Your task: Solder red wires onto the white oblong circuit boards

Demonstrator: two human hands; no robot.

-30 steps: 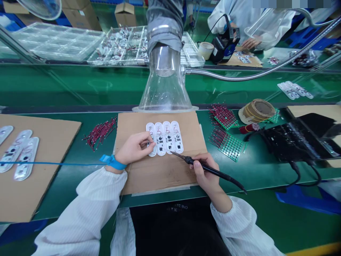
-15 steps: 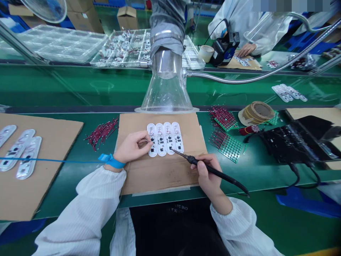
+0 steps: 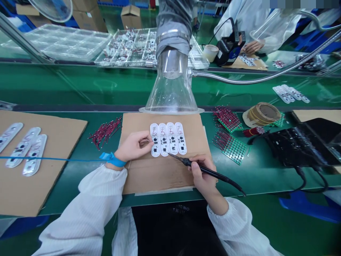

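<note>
Several white oblong circuit boards (image 3: 168,139) lie side by side on a cardboard sheet (image 3: 160,170) in front of me. My left hand (image 3: 133,146) rests at their left edge, fingers pinched on a thin wire I can barely make out. My right hand (image 3: 204,174) grips a black soldering iron (image 3: 202,170) like a pen. Its tip sits at the lower edge of the boards.
A clear fume hood (image 3: 172,87) hangs just behind the boards. Red wire pieces (image 3: 105,129) lie left, green panels with red wires (image 3: 230,145) right, beside a tape roll (image 3: 262,113) and a black unit (image 3: 298,144). More boards (image 3: 23,151) sit on cardboard far left. Another person (image 3: 253,46) works across the belt.
The iron's tip has shifted slightly left along the bottom of the boards. My left hand stays at the boards' left edge. The view has drifted a little.
</note>
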